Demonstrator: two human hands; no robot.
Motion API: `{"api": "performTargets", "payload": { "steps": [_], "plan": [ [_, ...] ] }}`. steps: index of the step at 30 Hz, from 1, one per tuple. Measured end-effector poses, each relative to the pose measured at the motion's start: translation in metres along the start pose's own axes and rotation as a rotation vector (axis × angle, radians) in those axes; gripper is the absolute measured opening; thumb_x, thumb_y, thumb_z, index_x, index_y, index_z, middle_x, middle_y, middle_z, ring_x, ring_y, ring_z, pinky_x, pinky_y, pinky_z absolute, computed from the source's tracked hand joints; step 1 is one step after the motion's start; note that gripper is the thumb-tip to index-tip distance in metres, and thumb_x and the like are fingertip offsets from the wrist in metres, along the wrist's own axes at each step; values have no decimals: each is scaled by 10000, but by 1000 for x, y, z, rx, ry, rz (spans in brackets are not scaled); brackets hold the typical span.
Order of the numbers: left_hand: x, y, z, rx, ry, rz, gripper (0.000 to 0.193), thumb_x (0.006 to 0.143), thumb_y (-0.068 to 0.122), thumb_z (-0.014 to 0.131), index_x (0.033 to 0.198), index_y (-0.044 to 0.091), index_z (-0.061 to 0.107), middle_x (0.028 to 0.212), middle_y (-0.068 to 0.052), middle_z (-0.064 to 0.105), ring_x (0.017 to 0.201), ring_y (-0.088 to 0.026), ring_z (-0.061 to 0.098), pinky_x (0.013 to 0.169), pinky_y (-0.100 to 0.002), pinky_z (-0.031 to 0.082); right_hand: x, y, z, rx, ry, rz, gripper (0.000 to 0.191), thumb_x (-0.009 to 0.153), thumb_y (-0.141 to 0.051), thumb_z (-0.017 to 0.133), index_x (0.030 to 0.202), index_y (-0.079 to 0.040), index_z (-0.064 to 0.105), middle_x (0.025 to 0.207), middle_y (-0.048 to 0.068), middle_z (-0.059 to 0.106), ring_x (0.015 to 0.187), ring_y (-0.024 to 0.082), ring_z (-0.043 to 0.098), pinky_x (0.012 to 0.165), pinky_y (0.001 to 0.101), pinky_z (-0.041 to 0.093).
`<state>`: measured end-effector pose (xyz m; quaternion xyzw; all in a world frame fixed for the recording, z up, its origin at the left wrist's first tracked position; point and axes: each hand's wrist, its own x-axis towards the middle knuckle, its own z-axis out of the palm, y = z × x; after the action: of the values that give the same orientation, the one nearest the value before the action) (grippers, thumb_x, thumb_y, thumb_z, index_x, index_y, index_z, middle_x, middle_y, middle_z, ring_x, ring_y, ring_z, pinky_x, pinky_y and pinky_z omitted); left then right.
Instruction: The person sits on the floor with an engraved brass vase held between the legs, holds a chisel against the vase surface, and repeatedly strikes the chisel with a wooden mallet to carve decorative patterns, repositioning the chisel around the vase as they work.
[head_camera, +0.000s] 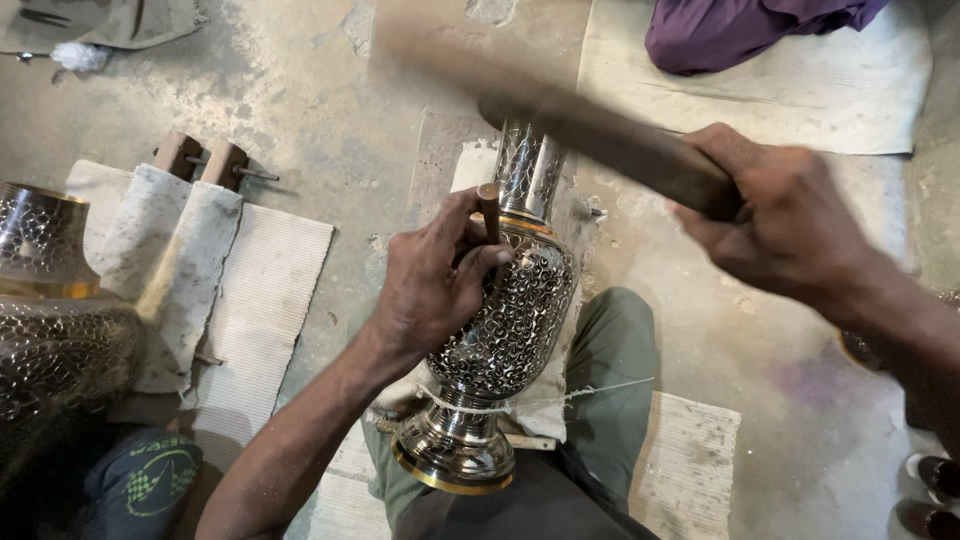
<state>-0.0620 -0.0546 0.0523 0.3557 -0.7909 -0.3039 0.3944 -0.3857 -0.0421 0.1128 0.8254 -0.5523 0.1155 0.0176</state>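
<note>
- Dusty concrete floor (330, 110) fills the view, with pale woven mats (270, 290) spread across it.
- Engraved metal vase (505, 330) lies tilted over the person's green-trousered leg (615, 370), foot toward the camera, neck pointing away.
- Second patterned vessel (50, 330) stands at the left edge, beside a padded wooden rest (170, 260).
- Right hand (790, 225) is closed tight round a blurred wooden mallet handle (590, 125), raised above the vase.
- Left hand (435, 285) rests on the vase's shoulder, fingers pinching a small upright punch (489, 210).
</note>
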Motion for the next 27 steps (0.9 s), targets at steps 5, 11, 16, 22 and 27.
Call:
{"api": "performTargets", "payload": {
  "steps": [5, 11, 16, 22, 27],
  "plan": [
    [-1, -2, 0, -9, -4, 2, 459, 1004, 130, 683, 1396, 34, 467, 959, -133, 781, 795, -236, 805, 638, -321, 712, 4, -10, -8, -192, 24, -89, 338, 928, -111, 705, 1260, -134, 649, 843, 73, 739, 475, 160, 597, 419, 303, 508],
    [1, 0, -2, 16, -27, -10, 402, 1029, 112, 682, 1359, 34, 465, 997, -136, 781, 826, -237, 806, 656, -313, 716, 9, -19, -10, -158, -6, -97, 298, 961, -101, 683, 1255, -124, 642, 841, 76, 733, 483, 158, 597, 384, 301, 472],
    [3, 2, -4, 1, -22, -8, 445, 991, 88, 683, 1377, 18, 473, 971, -150, 777, 816, -250, 807, 661, -332, 706, 6, -13, -3, -84, 7, -50, 400, 923, -103, 689, 1316, -104, 614, 770, 70, 676, 460, 150, 574, 397, 286, 474],
    [3, 0, -5, -5, -55, -22, 408, 1004, 68, 667, 1362, 10, 478, 963, -154, 778, 797, -243, 808, 663, -320, 708, 2, -7, 6, -36, 24, -94, 361, 936, -91, 665, 1290, -111, 604, 738, 54, 665, 473, 132, 561, 397, 292, 472],
    [5, -2, -6, 18, -70, -4, 370, 1009, 46, 657, 1338, 6, 492, 986, -157, 784, 813, -237, 811, 649, -310, 704, 3, -12, 10, 115, -21, 9, 297, 965, -111, 644, 1258, -80, 604, 695, 79, 605, 438, 151, 515, 394, 285, 449]
  ]
}}
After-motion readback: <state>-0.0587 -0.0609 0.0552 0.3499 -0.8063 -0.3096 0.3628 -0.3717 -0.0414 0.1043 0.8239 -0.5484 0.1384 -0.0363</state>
